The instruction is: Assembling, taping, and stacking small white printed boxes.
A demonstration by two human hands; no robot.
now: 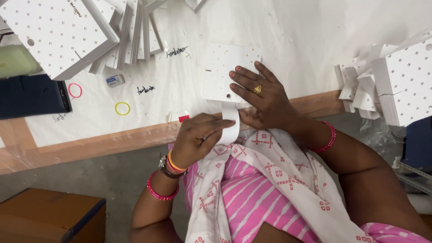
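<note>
The left hand [198, 137] pinches a plain white paper strip [230, 123] between thumb and curled fingers, closed firmly on its lower end at the table edge [90, 146]. Just above that grip the strip runs up to a square white card [222, 74] dotted with small gold marks, with a small round hole near its lower edge; whether strip and card are joined cannot be told. The right hand [263, 96], just right of the grip, lies flat with fingers spread on the card, pressing it to the white table cover and gripping nothing. Up and left of the grip lie a small red piece [183, 118], a yellow rubber band [122, 108], a pink rubber band [75, 90] and a small white eraser [115, 80] with a blue label. Farther up-left leans a stack of matching dotted cards [67, 33]; another stack [396, 83] sits well to the right.
</note>
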